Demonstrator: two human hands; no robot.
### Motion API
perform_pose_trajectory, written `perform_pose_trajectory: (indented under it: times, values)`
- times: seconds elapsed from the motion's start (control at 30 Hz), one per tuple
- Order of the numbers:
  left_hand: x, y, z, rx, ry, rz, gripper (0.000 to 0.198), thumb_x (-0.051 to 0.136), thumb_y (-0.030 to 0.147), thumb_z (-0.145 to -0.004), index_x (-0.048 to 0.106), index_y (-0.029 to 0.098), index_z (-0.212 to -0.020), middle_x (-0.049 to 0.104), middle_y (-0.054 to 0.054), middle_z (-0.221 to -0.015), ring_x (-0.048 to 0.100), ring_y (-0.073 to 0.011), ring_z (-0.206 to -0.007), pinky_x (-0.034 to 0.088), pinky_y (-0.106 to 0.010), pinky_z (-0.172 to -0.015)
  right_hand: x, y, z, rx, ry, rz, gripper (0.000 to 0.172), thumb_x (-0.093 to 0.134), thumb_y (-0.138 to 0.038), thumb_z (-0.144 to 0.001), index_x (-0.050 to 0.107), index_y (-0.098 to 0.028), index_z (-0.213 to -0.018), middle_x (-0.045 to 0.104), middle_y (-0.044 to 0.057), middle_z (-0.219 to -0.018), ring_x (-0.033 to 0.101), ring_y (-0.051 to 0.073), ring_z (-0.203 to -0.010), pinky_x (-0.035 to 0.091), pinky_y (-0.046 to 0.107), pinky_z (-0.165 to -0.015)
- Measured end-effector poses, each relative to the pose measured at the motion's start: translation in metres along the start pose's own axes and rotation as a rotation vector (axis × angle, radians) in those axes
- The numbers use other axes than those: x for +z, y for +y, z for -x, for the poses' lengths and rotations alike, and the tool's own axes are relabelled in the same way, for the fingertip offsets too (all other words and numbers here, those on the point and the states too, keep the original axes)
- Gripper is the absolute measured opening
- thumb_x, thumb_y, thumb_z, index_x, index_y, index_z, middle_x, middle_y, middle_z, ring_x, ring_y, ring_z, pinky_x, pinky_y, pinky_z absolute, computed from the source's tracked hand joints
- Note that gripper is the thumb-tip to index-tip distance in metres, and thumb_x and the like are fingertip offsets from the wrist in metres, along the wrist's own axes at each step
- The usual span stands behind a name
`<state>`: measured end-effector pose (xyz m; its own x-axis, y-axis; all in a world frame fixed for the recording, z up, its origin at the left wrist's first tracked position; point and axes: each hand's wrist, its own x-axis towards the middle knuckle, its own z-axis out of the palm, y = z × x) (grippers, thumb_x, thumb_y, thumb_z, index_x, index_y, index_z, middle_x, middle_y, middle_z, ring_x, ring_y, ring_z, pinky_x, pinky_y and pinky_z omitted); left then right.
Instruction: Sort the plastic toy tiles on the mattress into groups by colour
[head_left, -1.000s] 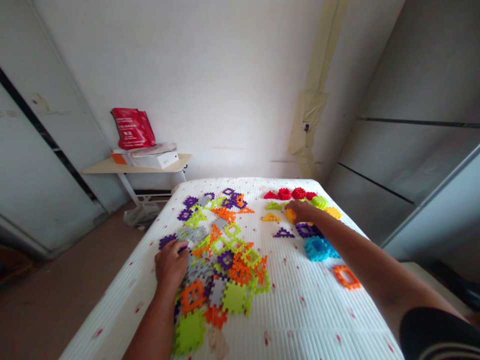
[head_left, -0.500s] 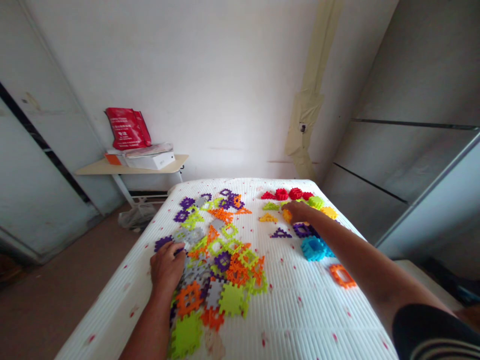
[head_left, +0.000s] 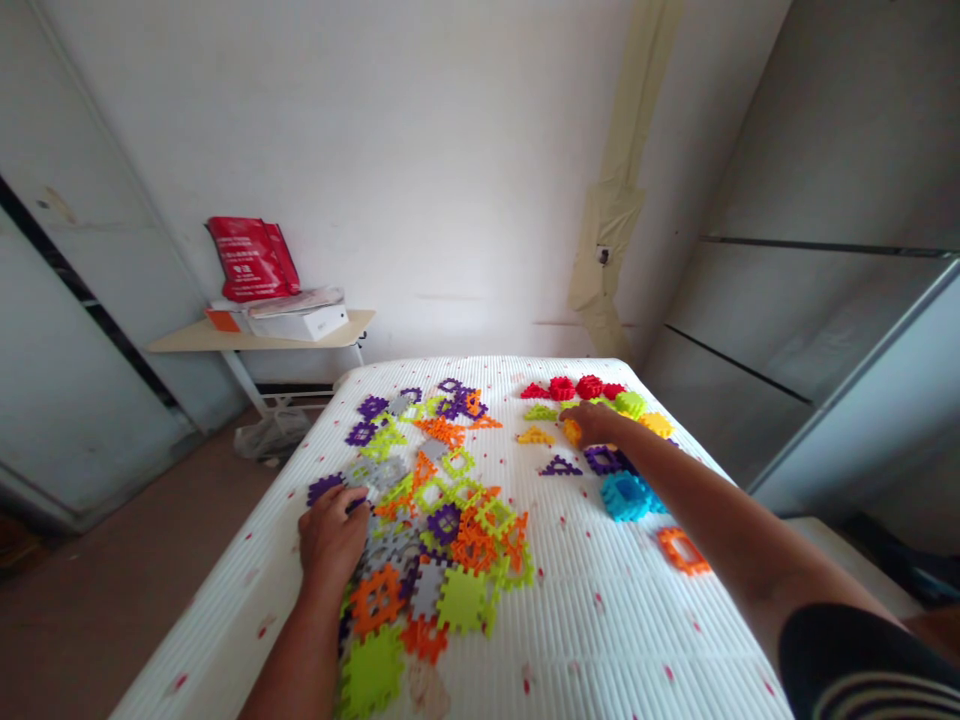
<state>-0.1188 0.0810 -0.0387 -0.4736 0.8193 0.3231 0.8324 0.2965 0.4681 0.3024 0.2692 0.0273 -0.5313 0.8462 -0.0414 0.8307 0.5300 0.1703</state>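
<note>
My left hand (head_left: 330,535) rests at the left edge of a loose pile of interlocking plastic tiles, its fingers curled around a purple tile (head_left: 357,503) that shows between thumb and forefinger. Another purple tile (head_left: 324,487) lies just beyond its knuckles. Across the bed, my right hand (head_left: 596,424) reaches into the sorted tiles, fingers closed at a yellow tile (head_left: 571,432). The hand partly covers the green tiles behind it. Left of it lie a green triangle (head_left: 540,412) and a yellow triangle (head_left: 535,436); a purple triangle (head_left: 561,466) is nearer me.
Red tiles (head_left: 562,388) line the far right, with a light-blue stack (head_left: 628,496) and an orange square frame (head_left: 683,551) nearer. The mixed pile includes a large green tile (head_left: 373,672). A side table (head_left: 187,337) by the wall carries a red bag (head_left: 251,258).
The view has shifted very slightly. Both hands stay in nearly the same places, and the tiles show no visible movement.
</note>
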Motion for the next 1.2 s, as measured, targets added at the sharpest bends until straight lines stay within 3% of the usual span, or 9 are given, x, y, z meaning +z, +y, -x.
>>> perform_pose_trajectory:
  times: [0.5, 0.7, 0.93, 1.07, 1.2]
  values:
    - [-0.003, 0.002, -0.001, 0.026, -0.015, -0.013, 0.035, 0.044, 0.03, -0.074, 0.071, 0.018, -0.091, 0.064, -0.011, -0.11, 0.058, -0.027, -0.109, 0.04, -0.04, -0.101, -0.01, -0.007, 0.001, 0.073, -0.124, -0.019, 0.07, 0.074, -0.03, -0.061, 0.054, -0.02, -0.128, 0.06, 0.014, -0.12, 0.058, 0.032, -0.104, 0.046, 0.039, -0.085]
    - [-0.003, 0.003, 0.001, -0.014, -0.017, -0.027, 0.033, 0.045, 0.029, -0.074, 0.071, 0.018, -0.091, 0.063, -0.011, -0.114, 0.056, -0.0259, -0.112, 0.038, -0.04, -0.103, -0.018, -0.009, 0.003, 0.088, -0.127, -0.021, 0.074, 0.077, -0.032, -0.06, 0.052, -0.025, -0.129, 0.057, 0.013, -0.124, 0.053, 0.035, -0.112, 0.041, 0.046, -0.091]
    - [0.002, -0.003, 0.0, 0.023, 0.028, 0.004, 0.028, 0.048, 0.03, -0.073, 0.071, 0.022, -0.087, 0.065, -0.008, -0.109, 0.057, -0.0246, -0.109, 0.04, -0.039, -0.101, -0.039, -0.013, 0.011, 0.08, -0.082, -0.013, 0.076, 0.078, -0.04, -0.061, 0.05, -0.022, -0.13, 0.052, 0.016, -0.128, 0.044, 0.041, -0.118, 0.033, 0.058, -0.092]
    - [0.002, -0.001, 0.001, 0.017, 0.042, 0.021, 0.026, 0.048, 0.029, -0.072, 0.071, 0.023, -0.084, 0.065, -0.008, -0.107, 0.058, -0.0259, -0.107, 0.04, -0.041, -0.1, -0.06, -0.034, 0.02, 0.065, -0.007, 0.002, 0.07, 0.074, -0.037, -0.066, 0.049, -0.021, -0.129, 0.051, 0.016, -0.129, 0.041, 0.039, -0.12, 0.031, 0.057, -0.093]
    - [-0.001, 0.003, 0.004, 0.004, 0.063, 0.033, 0.024, 0.049, 0.026, -0.072, 0.07, 0.023, -0.083, 0.066, -0.007, -0.105, 0.058, -0.0244, -0.106, 0.041, -0.039, -0.099, -0.072, -0.091, 0.05, -0.103, 0.144, -0.018, 0.054, 0.068, -0.034, -0.074, 0.051, -0.02, -0.124, 0.055, 0.014, -0.123, 0.046, 0.032, -0.113, 0.035, 0.045, -0.092]
